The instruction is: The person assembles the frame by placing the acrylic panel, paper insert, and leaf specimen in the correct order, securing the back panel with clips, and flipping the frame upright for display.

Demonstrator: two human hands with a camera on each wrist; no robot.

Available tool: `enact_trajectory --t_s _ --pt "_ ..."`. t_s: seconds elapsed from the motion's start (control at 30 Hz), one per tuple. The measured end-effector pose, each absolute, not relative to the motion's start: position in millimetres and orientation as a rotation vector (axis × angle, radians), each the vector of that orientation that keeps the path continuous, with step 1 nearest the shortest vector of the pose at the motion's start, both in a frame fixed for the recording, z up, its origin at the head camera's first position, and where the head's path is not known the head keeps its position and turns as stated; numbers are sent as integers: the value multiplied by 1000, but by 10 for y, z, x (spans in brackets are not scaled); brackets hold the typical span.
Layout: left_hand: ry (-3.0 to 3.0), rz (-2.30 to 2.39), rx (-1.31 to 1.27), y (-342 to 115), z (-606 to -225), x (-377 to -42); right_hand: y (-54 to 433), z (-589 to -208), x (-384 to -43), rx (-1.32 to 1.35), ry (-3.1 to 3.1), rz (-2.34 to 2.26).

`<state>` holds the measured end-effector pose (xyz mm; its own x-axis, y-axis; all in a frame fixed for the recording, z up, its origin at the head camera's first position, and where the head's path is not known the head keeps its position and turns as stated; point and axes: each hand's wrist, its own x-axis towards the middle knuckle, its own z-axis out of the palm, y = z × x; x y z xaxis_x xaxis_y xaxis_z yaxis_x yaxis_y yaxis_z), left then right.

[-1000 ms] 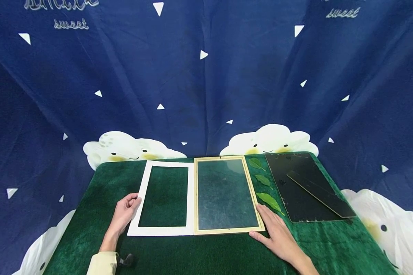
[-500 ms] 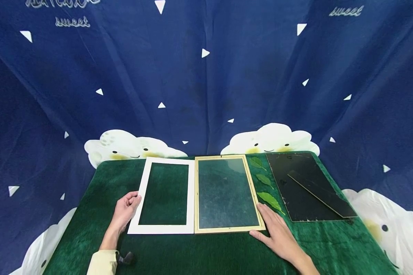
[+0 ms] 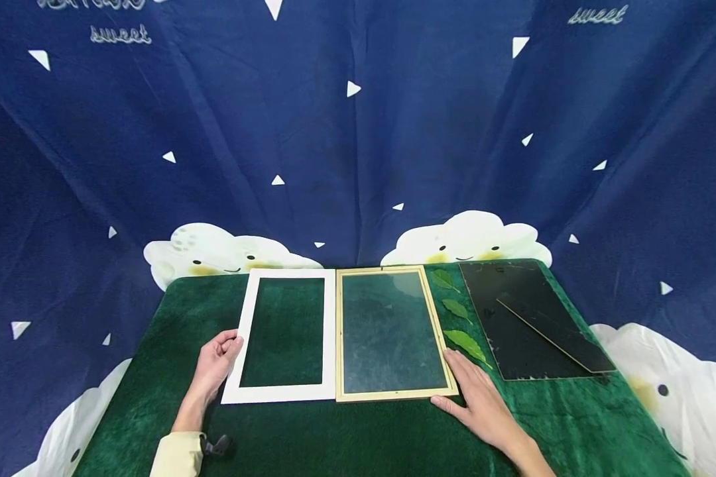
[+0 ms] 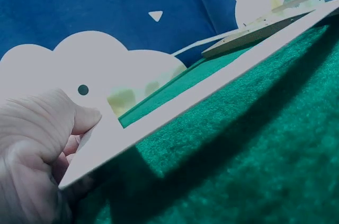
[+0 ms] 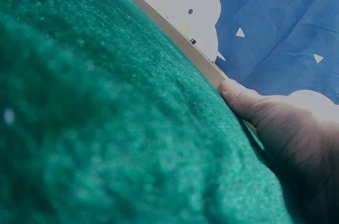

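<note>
My left hand [image 3: 217,363] pinches the left edge of a white picture mat [image 3: 329,338] between thumb and fingers. In the left wrist view the mat [image 4: 198,90] is tilted, its near edge raised over the cloth with a shadow below. Its right side meets the left rail of a pale wooden picture frame [image 3: 395,399], which lies with its glass [image 3: 390,334] inside. At the frame's near right corner rests my right hand [image 3: 483,401], fingers straight along the right rail. The thumb touches the near rail, as the right wrist view shows on the frame's side [image 5: 183,41].
Three green leaves, the nearest leaf [image 3: 465,344] largest, lie in a column right of the frame. Beyond them is a black backing board [image 3: 489,318] with its stand leg [image 3: 549,331]. Green cloth [image 3: 310,440] covers the table; a blue curtain [image 3: 310,132] hangs behind.
The far edge of the mat has risen slightly and come level with the frame's far edge. Both hands keep their places; the head view has shifted a little.
</note>
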<state>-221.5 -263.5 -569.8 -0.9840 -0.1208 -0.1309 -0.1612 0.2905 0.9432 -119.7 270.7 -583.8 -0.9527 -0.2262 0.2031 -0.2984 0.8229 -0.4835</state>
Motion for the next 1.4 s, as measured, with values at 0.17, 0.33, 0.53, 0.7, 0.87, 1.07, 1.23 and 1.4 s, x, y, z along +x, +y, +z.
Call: enact_trajectory --t_s 0.17,0.33,0.53,0.7,0.87,1.07,1.23,1.4 --pt "2504 1819 -281 -2617 -5686 -2206 2713 -5824 -1203 417 -2879 785" --pt "2493 1825 -283 -2613 -5683 -2204 2708 -5817 -1198 406 -2891 790" --pt "2451 1870 -294 -2609 -5667 -2202 2711 -5822 -1200 406 -2896 799" --pt "2452 1870 -294 -2597 -5654 -2192 2713 -5820 -1199 411 -2895 800" --pt "2443 1874 -287 -2592 -5664 -2202 2711 -5818 -1202 407 -2893 802" --pt "2435 1854 -281 -2587 -5652 -2217 2712 -5811 -1206 411 -2887 811" --pt "2392 1885 -252 -2565 -5623 -2208 2709 -5812 -1206 405 -2894 812" --pt "2317 1903 -162 -2530 -5601 -2182 2707 -5816 -1204 397 -2909 814"
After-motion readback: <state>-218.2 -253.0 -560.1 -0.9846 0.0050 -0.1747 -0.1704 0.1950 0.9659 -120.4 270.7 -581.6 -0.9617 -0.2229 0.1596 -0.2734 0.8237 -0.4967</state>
